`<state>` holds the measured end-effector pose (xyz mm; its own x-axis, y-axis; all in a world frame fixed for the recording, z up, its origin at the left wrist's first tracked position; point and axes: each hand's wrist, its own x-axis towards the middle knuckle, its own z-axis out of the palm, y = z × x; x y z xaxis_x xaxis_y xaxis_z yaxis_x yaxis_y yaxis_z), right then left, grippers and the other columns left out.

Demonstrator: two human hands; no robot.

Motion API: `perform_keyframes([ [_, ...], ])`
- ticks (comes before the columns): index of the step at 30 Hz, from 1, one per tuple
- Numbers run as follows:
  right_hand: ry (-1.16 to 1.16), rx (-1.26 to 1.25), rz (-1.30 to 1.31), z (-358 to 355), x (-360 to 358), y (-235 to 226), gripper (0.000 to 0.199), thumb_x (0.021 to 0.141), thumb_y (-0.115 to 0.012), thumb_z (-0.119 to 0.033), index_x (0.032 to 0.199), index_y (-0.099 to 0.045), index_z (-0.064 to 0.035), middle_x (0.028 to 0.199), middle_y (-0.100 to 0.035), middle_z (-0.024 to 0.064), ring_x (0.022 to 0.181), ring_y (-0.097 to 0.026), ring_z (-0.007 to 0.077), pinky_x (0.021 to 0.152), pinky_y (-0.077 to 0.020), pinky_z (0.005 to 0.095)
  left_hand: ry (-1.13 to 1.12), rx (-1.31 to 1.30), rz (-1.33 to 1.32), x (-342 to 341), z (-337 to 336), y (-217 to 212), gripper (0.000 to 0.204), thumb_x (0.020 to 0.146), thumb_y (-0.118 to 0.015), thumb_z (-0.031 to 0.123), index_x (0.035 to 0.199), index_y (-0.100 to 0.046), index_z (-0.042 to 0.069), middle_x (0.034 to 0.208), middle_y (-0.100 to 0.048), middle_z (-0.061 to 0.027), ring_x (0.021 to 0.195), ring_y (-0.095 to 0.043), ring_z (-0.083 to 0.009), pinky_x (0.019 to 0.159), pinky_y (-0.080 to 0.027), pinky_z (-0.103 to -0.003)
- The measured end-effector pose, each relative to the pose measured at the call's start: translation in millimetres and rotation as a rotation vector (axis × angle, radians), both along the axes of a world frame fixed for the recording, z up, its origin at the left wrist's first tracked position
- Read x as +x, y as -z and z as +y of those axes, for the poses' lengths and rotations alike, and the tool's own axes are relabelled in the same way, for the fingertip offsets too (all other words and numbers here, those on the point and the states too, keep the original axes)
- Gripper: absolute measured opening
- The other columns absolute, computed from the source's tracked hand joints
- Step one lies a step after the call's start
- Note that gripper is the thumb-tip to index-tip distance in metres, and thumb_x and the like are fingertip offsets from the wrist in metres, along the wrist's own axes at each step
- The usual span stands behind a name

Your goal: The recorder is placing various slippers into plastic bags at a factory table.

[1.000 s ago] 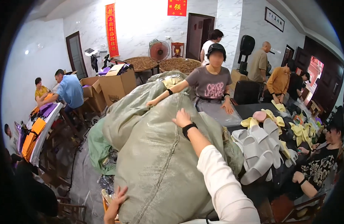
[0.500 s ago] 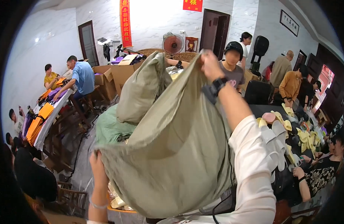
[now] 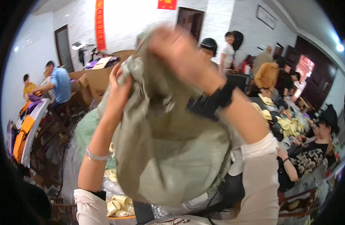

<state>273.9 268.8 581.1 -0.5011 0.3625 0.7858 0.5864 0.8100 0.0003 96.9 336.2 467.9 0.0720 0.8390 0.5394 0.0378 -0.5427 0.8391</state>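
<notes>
A large grey-green woven sack hangs bunched in front of me, lifted high. My left hand grips a gathered fold at its upper left. A silver bangle sits on that wrist. My right hand, blurred by motion, clutches the top of the sack at head height. A black band wraps that wrist above a white sleeve. The sack hides most of the table below it.
Pale yellow and white pieces lie below on the table. More yellow pieces cover the table to the right, where seated people work. A person in blue sits by cardboard boxes on the left. Others stand behind.
Both hands have raised the sack from lying on the table to hanging up near my head. The left hand climbed from its lower edge to its top.
</notes>
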Motion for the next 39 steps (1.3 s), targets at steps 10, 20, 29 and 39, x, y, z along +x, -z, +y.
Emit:
perform_keyframes([
  [10,0.318,-0.407,0.088,-102,-9,178,0.129,0.053,-0.086,-0.040,0.144,-0.004,-0.0019,0.145,-0.005,0.0245,0.133,-0.009,0.0459,0.109,-0.0195,0.0516,0.487,-0.635,-0.296,2,-47,57,0.030,0.090,-0.054,0.021,0.114,-0.055,0.004,0.109,-0.060,-0.0094,0.099,-0.058,-0.0186,0.084,-0.048,-0.035],
  [20,-0.473,-0.628,0.869,-5,-39,269,0.050,0.083,-0.064,-0.018,0.126,-0.044,-0.0005,0.123,-0.052,0.0162,0.115,-0.048,0.0265,0.099,-0.0376,0.0364,0.568,-0.260,0.110,-5,-89,50,0.049,0.089,-0.049,0.001,0.136,-0.037,0.001,0.136,-0.043,-0.0081,0.125,-0.038,-0.0168,0.106,-0.026,-0.028],
  [29,0.944,0.055,0.071,137,40,92,0.022,0.072,-0.063,-0.008,0.089,-0.066,0.0041,0.087,-0.063,0.0231,0.083,-0.061,0.0337,0.071,-0.0457,0.0400,0.281,0.197,0.564,-61,-118,135,0.143,0.050,-0.086,0.051,0.143,0.009,-0.002,0.148,0.005,-0.0292,0.139,0.002,-0.0416,0.108,-0.013,-0.054],
  [39,0.558,0.490,0.355,77,0,-105,0.022,0.073,-0.054,-0.012,0.068,-0.061,0.0080,0.072,-0.058,0.0321,0.073,-0.060,0.0452,0.068,-0.0451,0.0491,-0.166,0.318,0.710,20,-112,181,0.134,0.041,-0.086,0.049,0.143,-0.010,0.008,0.148,0.008,-0.0297,0.133,0.001,-0.0558,0.087,-0.012,-0.080],
])
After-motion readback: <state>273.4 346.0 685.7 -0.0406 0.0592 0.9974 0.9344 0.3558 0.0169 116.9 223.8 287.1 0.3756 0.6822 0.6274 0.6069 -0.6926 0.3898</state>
